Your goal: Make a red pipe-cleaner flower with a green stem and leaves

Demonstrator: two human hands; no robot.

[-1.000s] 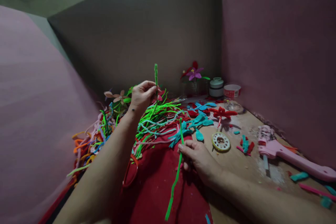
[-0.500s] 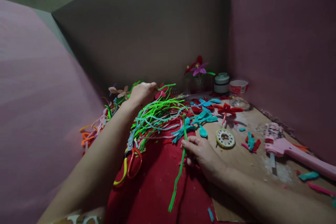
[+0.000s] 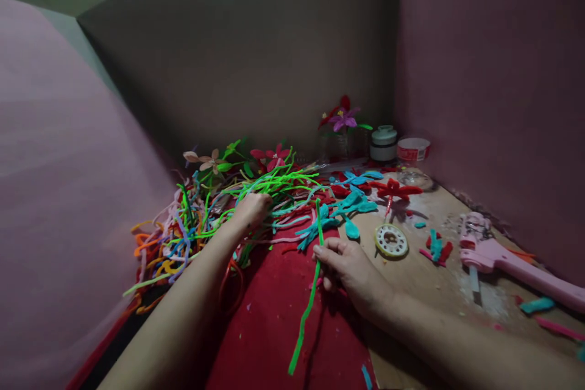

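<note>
A long bright green pipe cleaner (image 3: pixel 305 317) is pinched between the thumb and fingers of my right hand (image 3: pixel 347 268), over the red surface. Its upper end points towards the pile, the lower end towards me. My left hand (image 3: pixel 253 212) reaches into a heap of green pipe cleaners (image 3: pixel 286 181) with its fingers curled; what they hold, if anything, is hidden. Beneath my left forearm, the red handle of the scissors (image 3: pixel 231 286) shows in part. Teal pipe-cleaner leaves (image 3: pixel 354 204) lie just beyond my right hand.
Tangled coloured pipe cleaners (image 3: pixel 169 250) lie at left, with pipe-cleaner flowers (image 3: pixel 274 156) behind. Right of my hand are a round white dial-like disc (image 3: pixel 391 241), a red flower (image 3: pixel 395 189) and a pink glue gun (image 3: pixel 493 253). A lidded jar (image 3: pixel 384 143) and bowl (image 3: pixel 414 149) stand behind.
My left hand has come down and nearer, from above the back of the pile into the green pipe cleaners. My forearm now covers most of the scissors. The right hand keeps its pinch.
</note>
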